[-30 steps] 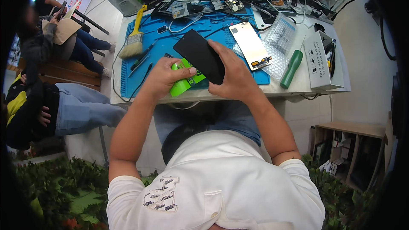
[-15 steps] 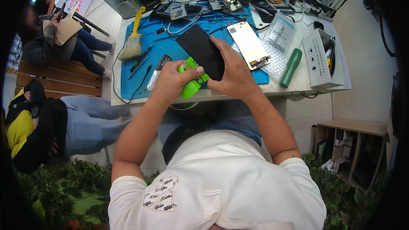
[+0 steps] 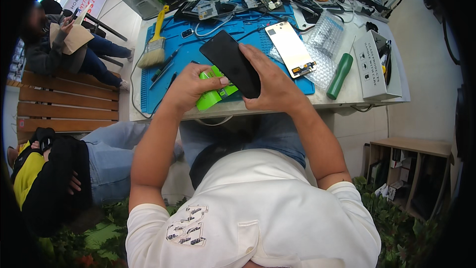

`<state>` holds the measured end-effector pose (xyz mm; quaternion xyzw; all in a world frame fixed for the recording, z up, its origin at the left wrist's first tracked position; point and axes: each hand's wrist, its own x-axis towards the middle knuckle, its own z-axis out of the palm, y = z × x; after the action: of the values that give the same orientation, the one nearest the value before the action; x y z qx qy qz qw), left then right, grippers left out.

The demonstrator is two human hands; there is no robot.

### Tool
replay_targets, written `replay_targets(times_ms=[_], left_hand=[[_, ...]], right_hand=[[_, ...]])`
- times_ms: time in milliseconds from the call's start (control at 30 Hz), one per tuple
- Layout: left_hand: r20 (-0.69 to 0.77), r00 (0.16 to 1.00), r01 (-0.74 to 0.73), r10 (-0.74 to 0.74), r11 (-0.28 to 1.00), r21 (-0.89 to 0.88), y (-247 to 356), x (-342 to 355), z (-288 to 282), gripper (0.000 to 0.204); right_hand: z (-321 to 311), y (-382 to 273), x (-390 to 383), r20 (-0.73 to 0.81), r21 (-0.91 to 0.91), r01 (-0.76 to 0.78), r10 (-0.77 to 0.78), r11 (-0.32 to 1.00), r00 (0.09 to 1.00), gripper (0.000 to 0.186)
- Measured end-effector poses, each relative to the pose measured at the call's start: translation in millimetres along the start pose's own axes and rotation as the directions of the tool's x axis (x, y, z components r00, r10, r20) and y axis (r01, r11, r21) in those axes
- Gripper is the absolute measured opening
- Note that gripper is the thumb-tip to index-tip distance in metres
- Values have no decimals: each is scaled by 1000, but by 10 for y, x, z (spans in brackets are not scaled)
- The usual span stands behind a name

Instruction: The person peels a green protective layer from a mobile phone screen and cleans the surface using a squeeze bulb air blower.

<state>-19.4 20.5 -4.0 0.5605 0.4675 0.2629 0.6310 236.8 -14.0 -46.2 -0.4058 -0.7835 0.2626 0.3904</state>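
My right hand (image 3: 272, 82) grips a black smartphone (image 3: 229, 62) along its right side, with its dark face up and tilted over the near edge of the blue work mat (image 3: 146, 87). In my left hand (image 3: 188, 89) is a bright green card or thin plastic piece (image 3: 209, 99), pinched under the thumb. It reaches to the phone's lower left side; whether it touches the edge there I cannot tell. Just right of the phone lies a pale phone display panel (image 3: 287, 44), with a flex board at its near end, partly on bubble wrap (image 3: 327, 34).
A wide brush (image 3: 153, 52) and thin tools (image 3: 166, 69) lie at left on the mat. To the right are a green-handled screwdriver (image 3: 340, 76) and a white box (image 3: 369, 74) of tools. Cables and phone parts (image 3: 215, 10) crowd the back. Two people sit at left near a wooden bench (image 3: 64, 111).
My left hand and the green piece have shifted slightly left. The phone has tilted and moved a little left with my right hand. The nearer seated person has leaned toward the bottom of the view.
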Motion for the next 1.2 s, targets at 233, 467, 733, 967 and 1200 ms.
replay_targets(times_ms=[233, 467, 733, 967, 1200], left_hand=[[-18, 998, 58, -59, 998, -31, -149, 23, 56, 31], [-42, 998, 42, -48, 990, -136, -196, 9, 143, 35], [-51, 996, 55, -70, 968, -245, -112, 13, 158, 33], [-34, 999, -2, 0, 999, -53, -145, 13, -3, 31], [-25, 997, 79, -78, 995, 66, 87, -147, -445, 33]], right_hand=[[8, 30, 8, -56, -60, -34, 31, 998, 998, 117], [18, 49, -9, -89, -33, -42, 39, 999, 995, 118], [-1, 76, -21, -34, 31, -48, 49, 998, 998, 129], [25, 56, -30, -22, 94, -5, 7, 996, 1000, 117], [-184, -3, -84, 146, 63, 73, -81, 995, 986, 117]])
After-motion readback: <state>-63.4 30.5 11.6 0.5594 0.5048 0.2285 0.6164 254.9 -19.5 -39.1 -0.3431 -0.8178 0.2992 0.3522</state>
